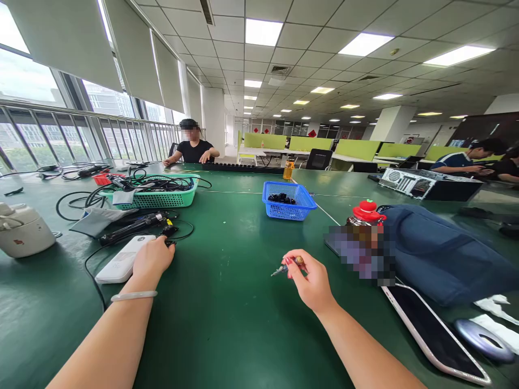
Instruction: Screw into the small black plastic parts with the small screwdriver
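My right hand (pixel 310 278) is raised over the green table (pixel 227 324), its fingers pinching a small slender object (pixel 279 270) with a greyish pointed tip and a brown-gold end; its exact kind is unclear. My left hand (pixel 154 258) lies across the right end of a white power bank (pixel 121 262). Its fingers are curled at a black cable connector (pixel 169 231), and the fingertips are partly hidden. Just beyond are a black rod-shaped device (pixel 132 228) and a grey pouch (pixel 101 220). Ahead of my right hand stands a blue basket (pixel 288 212) with small black parts (pixel 281 199) inside.
A green basket (pixel 162 201) of tangled cables and a white appliance (pixel 24 229) are at left. On the right are a phone (pixel 436 329), a mouse (pixel 484 340), a navy bag (pixel 438 254) and a red-lidded jar (pixel 367 210). A person (pixel 194 148) sits opposite.
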Tool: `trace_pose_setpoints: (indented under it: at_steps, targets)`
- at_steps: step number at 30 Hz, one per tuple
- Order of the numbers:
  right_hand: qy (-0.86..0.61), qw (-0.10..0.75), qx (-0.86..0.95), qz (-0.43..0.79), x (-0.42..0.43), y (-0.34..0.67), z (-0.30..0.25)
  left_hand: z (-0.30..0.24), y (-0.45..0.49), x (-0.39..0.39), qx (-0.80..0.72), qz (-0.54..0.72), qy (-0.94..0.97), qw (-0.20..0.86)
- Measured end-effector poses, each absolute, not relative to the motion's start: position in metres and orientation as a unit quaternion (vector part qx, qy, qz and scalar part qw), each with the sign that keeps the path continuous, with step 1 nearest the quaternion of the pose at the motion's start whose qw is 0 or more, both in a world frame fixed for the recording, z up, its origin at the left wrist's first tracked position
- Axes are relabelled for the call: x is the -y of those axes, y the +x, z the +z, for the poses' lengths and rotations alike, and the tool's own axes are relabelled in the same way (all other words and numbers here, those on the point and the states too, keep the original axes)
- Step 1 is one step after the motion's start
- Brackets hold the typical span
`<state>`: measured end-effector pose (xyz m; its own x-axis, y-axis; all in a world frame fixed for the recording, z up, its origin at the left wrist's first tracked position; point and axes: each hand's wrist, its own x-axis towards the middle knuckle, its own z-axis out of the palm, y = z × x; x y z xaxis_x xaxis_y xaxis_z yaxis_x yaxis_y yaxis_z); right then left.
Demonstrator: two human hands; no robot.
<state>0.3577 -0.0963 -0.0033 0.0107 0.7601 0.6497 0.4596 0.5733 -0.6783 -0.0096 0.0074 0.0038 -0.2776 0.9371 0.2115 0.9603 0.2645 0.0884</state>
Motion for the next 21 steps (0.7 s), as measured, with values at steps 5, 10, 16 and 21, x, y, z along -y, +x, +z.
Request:
trace_pose_setpoints:
  at_steps: [5,10,16,21]
  targets:
    - [-0.446,0.553,0.691,0.139,0.096,0.359,-0.005,0.002,-0.011,-0.007,0.798,-0.091,-0.594,0.049]
    - [-0.448,0.551,0.69,0.138,0.097,0.358,-0.004,-0.003,-0.014,-0.008,0.802,-0.065,-0.593,0.035]
    - [-0.447,0.551,0.69,0.141,0.098,0.358,-0.001,-0.004,-0.016,-0.01,0.797,-0.08,-0.599,0.026]
    - [-0.446,0.561,0.683,0.142,0.097,0.357,-0.002,0.006,-0.012,-0.005,0.787,-0.082,-0.611,0.038]
